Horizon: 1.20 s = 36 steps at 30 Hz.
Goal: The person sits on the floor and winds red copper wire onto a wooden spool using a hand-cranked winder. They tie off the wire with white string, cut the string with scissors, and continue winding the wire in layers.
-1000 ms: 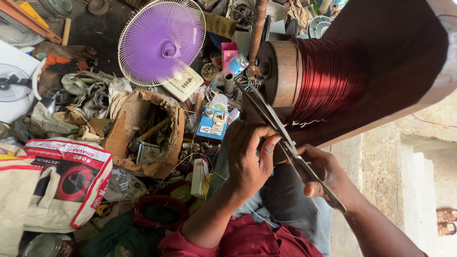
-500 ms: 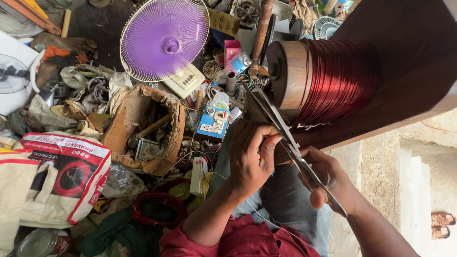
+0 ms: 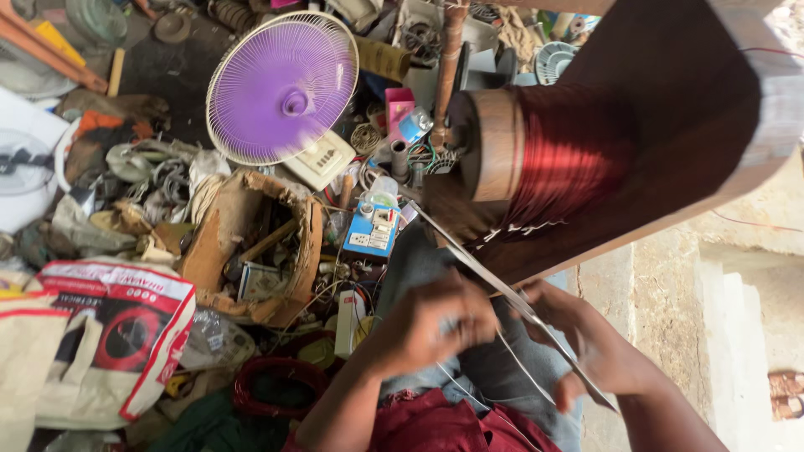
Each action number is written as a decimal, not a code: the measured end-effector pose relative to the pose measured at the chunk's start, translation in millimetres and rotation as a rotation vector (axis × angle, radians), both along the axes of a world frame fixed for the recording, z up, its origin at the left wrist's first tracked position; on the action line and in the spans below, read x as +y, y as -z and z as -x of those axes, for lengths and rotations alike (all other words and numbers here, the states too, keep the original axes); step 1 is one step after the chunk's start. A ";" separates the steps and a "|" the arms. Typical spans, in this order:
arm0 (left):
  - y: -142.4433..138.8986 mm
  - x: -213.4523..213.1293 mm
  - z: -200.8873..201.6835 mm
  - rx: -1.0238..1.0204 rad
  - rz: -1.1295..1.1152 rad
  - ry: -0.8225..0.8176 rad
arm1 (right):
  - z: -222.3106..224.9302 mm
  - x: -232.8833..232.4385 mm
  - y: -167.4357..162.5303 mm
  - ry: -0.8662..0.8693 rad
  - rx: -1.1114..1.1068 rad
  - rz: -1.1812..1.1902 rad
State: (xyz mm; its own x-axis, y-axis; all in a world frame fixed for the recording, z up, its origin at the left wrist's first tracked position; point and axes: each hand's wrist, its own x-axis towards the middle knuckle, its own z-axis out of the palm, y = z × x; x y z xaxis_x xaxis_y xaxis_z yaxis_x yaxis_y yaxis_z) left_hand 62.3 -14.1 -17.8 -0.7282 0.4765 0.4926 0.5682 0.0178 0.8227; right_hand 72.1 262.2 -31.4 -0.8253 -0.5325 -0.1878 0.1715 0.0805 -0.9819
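Left hand (image 3: 423, 326), lower centre of frame: blurred, fingers curled inward, approx. closed; what it holds cannot be told, though thin pale wires (image 3: 469, 393) run below it. Right hand (image 3: 586, 347), lower right of centre: fingers wrapped around the lower part of a long thin metal strip (image 3: 502, 289), grip closed on it. Strip runs diagonally from centre frame, near the coil, down-right past the right hand. Coil of red-brown copper wire (image 3: 578, 159), upper right of centre, wound on a wooden former w/ a round wooden end flange (image 3: 494, 146) on its left side; a dark wooden board (image 3: 670, 75) spans behind it. Strip's upper end lies just below the coil; contact cannot be told. Upper left of centre: purple fan (image 3: 283, 88) in a white guard, blades blurred. Below it: torn cardboard box (image 3: 251, 243) holding misc. parts. Centre: blue switch board (image 3: 373, 230). Lower left: white-and-red printed sack (image 3: 117, 335). Bottom centre: red wire ring (image 3: 280, 385) on the cluttered floor.
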 end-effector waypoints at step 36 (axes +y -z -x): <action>45.8 -79.3 -1.4 -0.334 -0.340 0.404 | -156.5 81.4 279.5 0.717 -0.707 -1.171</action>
State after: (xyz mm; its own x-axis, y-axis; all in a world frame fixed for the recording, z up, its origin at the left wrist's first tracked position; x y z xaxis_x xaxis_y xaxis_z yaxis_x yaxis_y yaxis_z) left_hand 63.7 -93.4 -63.6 -0.6639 0.6029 0.4424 0.1866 -0.4393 0.8787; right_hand 228.7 343.6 -310.9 -0.4003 0.6428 -0.6532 0.8966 0.4219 -0.1343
